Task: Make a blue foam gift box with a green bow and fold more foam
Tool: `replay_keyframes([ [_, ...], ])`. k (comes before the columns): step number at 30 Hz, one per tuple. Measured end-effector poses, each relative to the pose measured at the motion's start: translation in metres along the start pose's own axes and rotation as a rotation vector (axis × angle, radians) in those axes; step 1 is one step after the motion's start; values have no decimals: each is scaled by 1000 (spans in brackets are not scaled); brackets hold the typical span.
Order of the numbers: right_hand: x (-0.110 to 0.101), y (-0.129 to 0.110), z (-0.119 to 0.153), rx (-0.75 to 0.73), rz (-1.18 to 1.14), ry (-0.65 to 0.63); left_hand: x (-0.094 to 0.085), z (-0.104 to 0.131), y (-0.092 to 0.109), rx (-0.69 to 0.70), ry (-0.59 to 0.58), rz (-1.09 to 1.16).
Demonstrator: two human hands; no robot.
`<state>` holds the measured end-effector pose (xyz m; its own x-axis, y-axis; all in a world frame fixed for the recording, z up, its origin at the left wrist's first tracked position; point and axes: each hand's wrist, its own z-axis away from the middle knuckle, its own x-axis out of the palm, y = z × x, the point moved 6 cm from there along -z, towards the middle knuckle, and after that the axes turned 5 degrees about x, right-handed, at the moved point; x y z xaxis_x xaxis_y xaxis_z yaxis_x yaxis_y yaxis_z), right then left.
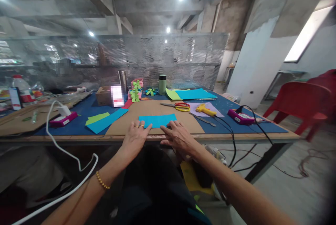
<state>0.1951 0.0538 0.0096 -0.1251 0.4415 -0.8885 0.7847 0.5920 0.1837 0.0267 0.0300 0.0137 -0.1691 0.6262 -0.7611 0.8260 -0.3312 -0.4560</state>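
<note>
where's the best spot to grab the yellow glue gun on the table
Probably by its handle, the end nearest the black cord, coming from above and from the right. The yellow glue gun lies flat on its side on a pale purple sheet, nozzle end pointing left toward the scissors. Both hands rest further left, at the blue paper.

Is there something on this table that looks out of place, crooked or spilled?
Nothing is spilled or damaged. The blue paper sheet lies flat and square on the brown cardboard, with the left hand and right hand at its near edge. One oddity: a white cable hangs over the table edge.
</note>
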Motion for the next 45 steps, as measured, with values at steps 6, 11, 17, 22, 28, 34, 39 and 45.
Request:
replay_keyframes([
  [6, -2, -2, 2, 23, -9, -3, -11, -23, 29, -50, 35, 250],
  [11, -1, -3, 4, 55, -3, 6, -2, -17, 34, -139, 62, 308],
  [17, -1, -4, 7, 42, -18, 16, 0, -15, 35, -169, 52, 303],
  [22, -3, 2, 12, 77, 30, 23, 1, -18, 35, -190, 29, 300],
  [28, -15, 28, 33, 185, 187, 54, 3, -18, 34, -178, 18, 290],
  [34, -32, 31, 29, 210, 168, 91, 2, -20, 34, -148, 26, 263],
  [39, -10, -8, 4, -41, -89, 73, 2, -17, 35, -152, 13, 230],
  [45, 3, -10, 5, -4, -152, 101, 3, -2, 35, -164, 44, 218],
])
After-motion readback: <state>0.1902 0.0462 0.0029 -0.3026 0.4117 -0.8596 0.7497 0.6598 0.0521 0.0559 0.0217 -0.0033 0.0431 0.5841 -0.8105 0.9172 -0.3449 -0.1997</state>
